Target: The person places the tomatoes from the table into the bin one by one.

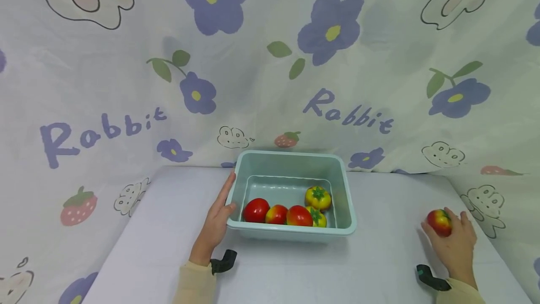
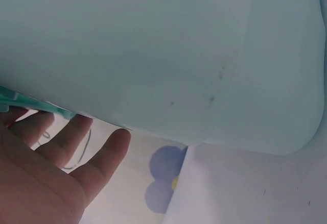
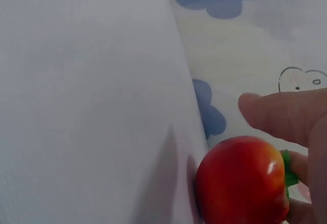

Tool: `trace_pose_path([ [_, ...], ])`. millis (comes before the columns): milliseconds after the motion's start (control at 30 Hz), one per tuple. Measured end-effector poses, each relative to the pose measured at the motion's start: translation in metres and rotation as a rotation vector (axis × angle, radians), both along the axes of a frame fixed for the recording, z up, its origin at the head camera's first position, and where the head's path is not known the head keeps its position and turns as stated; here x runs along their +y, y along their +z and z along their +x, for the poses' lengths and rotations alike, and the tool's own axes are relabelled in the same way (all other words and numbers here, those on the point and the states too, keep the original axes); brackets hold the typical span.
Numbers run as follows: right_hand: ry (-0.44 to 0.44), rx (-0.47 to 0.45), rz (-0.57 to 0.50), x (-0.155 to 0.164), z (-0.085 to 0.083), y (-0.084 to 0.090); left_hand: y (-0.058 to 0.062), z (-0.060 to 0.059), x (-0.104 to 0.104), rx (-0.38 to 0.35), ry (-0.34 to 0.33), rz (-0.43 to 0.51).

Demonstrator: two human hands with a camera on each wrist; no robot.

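Note:
A pale blue-green plastic bin (image 1: pixel 291 236) stands on the table, holding several red fruits (image 1: pixel 256 210) and two yellow fruits (image 1: pixel 318 198) with green leafy tops. Against the bin's left side rests my left hand (image 1: pixel 217 217), its fingers straight along the outer wall and the thumb near the rim. Far to the right, a red-and-yellow tomato (image 1: pixel 439 223) with a green calyx lies on the table. Around it is my right hand (image 1: pixel 455 243); in the right wrist view the thumb (image 3: pixel 276 110) appears apart from the tomato, while other fingers are partly hidden behind it.
White cloth covers the table (image 1: pixel 379 266). Behind it and at its sides hangs a patterned curtain (image 1: pixel 261 93) with flowers and rabbits. The bin stands near the table's back edge, and the tomato lies toward the right edge. A black strap mount (image 1: pixel 223 262) sits on the left wrist.

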State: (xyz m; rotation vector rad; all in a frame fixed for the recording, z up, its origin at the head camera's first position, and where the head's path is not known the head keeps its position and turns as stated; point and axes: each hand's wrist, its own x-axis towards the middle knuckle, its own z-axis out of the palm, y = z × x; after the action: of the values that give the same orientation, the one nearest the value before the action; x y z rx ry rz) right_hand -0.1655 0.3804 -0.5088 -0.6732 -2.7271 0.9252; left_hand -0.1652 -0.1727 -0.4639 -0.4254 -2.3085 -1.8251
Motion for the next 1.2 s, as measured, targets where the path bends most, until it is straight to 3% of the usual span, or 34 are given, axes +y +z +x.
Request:
trace_pose_path([
  [533,-0.012,0.09,-0.036,-0.004,0.0,-0.007,0.0,0.0,-0.001,-0.008,0.006,-0.003],
  [1200,0.037,0.173,0.003,-0.025,0.005,0.012,-0.001,-0.001,-0.001,0.001,-0.001,-0.007],
])
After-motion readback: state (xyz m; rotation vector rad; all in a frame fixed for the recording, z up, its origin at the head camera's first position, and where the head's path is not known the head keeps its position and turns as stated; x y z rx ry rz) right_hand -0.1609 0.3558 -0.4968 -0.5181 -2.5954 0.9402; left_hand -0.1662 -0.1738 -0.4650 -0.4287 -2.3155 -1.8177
